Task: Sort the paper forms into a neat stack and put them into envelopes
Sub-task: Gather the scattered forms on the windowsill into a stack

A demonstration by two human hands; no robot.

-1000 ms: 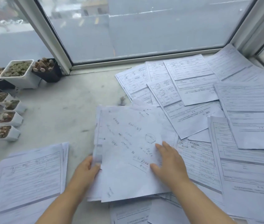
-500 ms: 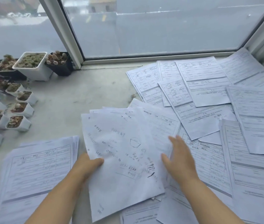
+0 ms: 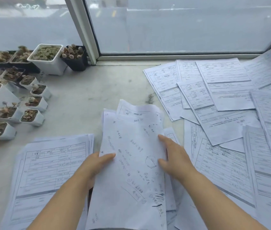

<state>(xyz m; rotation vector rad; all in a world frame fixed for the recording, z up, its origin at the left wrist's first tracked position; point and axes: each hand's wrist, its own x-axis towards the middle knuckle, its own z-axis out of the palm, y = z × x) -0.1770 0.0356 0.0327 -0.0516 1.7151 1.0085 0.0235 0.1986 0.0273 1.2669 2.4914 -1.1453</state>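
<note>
A bundle of white sheets with handwriting is held up in front of me, between both hands. My left hand grips its left edge, thumb on top of the paper. My right hand holds the right edge, with the fingers mostly straight along it. A squared stack of printed forms lies on the marble sill at the lower left. Many loose printed forms are scattered overlapping across the right side. No envelope is in view.
Several small white and black pots of succulents crowd the left side of the sill. A window frame and glass run along the back. Bare marble shows between the pots and the papers.
The bundle has been lifted and turned from lying askew to nearly upright between my hands, and shifted left toward the stack. My view has moved right to left, showing more pots.
</note>
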